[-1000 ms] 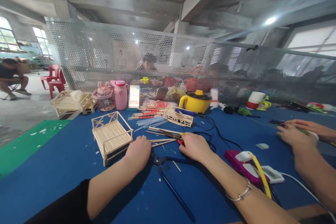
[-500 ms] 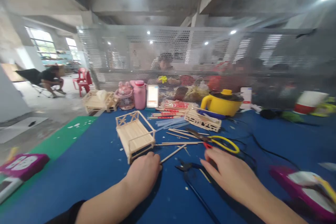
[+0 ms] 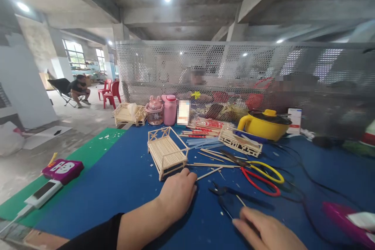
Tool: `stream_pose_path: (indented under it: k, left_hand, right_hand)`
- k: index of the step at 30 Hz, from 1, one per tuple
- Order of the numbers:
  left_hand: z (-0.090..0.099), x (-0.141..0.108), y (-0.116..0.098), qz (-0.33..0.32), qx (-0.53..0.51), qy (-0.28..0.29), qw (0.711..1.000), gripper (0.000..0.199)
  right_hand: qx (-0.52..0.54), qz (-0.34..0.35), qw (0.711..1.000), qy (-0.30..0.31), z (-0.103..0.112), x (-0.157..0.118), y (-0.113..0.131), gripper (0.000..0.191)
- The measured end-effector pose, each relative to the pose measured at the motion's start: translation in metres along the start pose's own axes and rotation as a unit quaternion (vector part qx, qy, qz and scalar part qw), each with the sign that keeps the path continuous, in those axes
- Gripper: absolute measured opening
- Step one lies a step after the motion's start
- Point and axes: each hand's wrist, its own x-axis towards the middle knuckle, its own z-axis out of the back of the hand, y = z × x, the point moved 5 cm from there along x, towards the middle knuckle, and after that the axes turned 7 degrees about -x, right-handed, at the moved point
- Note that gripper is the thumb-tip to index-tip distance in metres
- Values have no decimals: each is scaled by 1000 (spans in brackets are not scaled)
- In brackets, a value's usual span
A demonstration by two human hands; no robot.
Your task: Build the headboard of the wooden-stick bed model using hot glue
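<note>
My left hand (image 3: 179, 193) is closed, fingertips pinching a thin wooden stick (image 3: 209, 174) against the blue mat. Just behind it stands a small bed-like model of wooden sticks (image 3: 166, 152), with crossed rails at its far end. My right hand (image 3: 263, 228), partly cut off by the lower edge, curls over the lower handle of the black pliers (image 3: 220, 190); thumb and forefinger are at the handle, and the palm hides the rest. The pliers lie with jaws pointing left. A short stick (image 3: 240, 200) lies beside my right fingers. Scissors (image 3: 260, 179) with red and yellow handles rest beyond.
Loose sticks, clear glue sticks (image 3: 205, 142) and a stick-built tray (image 3: 240, 140) lie behind. A yellow pot (image 3: 266, 125), a pink bottle (image 3: 170, 109) and a perforated screen (image 3: 164, 66) stand farther back. Black cables (image 3: 310, 183) cross the right side; a purple device (image 3: 63, 170) sits left.
The view has swung left, so the scene sits farther right. My right hand has drawn back from the scissors to the pliers' lower handle. My left hand stays on the stick.
</note>
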Motion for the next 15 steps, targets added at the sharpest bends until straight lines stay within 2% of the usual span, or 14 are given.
stream_pose_path:
  k: [4, 9, 12, 15]
  left_hand:
    - [-8, 15, 4, 17, 5, 1, 1000, 24]
    - [-2, 26, 1, 20, -27, -18, 999, 27]
    - [6, 20, -7, -16, -81, -34, 996, 29]
    - [9, 9, -17, -81, -209, -25, 974, 30]
  right_hand:
    - [-33, -68, 997, 31, 6, 17, -21, 21]
    - [-66, -58, 995, 56, 6, 26, -25, 21]
    - [-29, -45, 997, 51, 17, 24, -15, 23]
    - [66, 48, 997, 13, 33, 23, 14, 23]
